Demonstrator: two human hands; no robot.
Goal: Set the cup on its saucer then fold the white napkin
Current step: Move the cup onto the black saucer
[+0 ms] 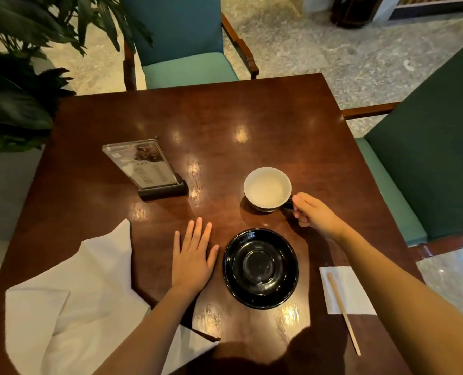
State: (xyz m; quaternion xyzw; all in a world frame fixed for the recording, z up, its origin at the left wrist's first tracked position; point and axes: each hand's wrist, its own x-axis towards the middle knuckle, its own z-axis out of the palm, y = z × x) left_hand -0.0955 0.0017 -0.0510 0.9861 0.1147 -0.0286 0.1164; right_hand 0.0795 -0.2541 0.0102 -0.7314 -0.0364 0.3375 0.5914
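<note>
On the table [252, 117], our right hand [315, 215] has its fingers [296, 200] pinched on the handle at the cup's 3 o'clock. Cup [267, 188] is white inside, upright, standing on the wood at 12 o'clock from the black saucer [260, 267], apart from it. Our left hand [192, 255] lies palm down, fingers [197, 231] straight and slightly spread, holding nothing, thumb just beside the saucer's 9 o'clock rim. White napkin [84, 293] lies rumpled at 8 o'clock, under that forearm.

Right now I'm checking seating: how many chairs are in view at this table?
2: one teal chair at the table's far side, one dark green chair along its right side. Others may sit outside the frame.
</note>
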